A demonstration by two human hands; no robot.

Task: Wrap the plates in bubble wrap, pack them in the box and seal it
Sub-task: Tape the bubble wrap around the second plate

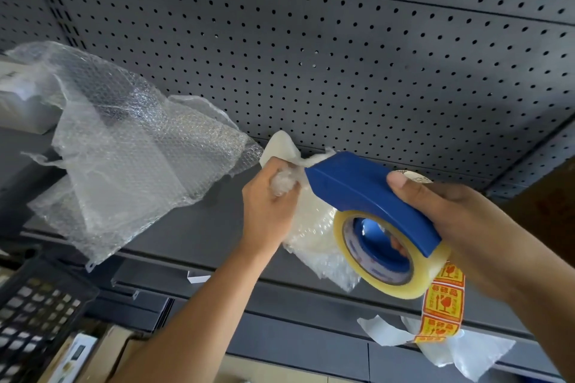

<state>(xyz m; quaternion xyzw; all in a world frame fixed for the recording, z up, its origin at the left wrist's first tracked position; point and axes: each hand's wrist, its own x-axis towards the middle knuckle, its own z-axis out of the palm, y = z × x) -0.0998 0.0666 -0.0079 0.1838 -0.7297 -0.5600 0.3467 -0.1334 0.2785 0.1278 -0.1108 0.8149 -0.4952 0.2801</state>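
Note:
A plate wrapped in bubble wrap (314, 227) lies on the grey shelf, mostly hidden behind my hands and the dispenser. My left hand (267, 199) grips the bunched wrap at the top of the bundle. My right hand (460, 221) holds a blue tape dispenser (367, 193) loaded with a roll of clear tape (385, 258). The dispenser's front end rests against the wrap beside my left hand. A loose sheet of bubble wrap (130, 146) lies crumpled on the shelf to the left.
A grey pegboard (311, 40) backs the shelf (193, 227). A strip of yellow and red fragile stickers (443, 308) hangs below the dispenser, with torn white backing paper (385, 334) beside it. A black crate (34, 311) and cardboard boxes (102, 354) sit at the lower left.

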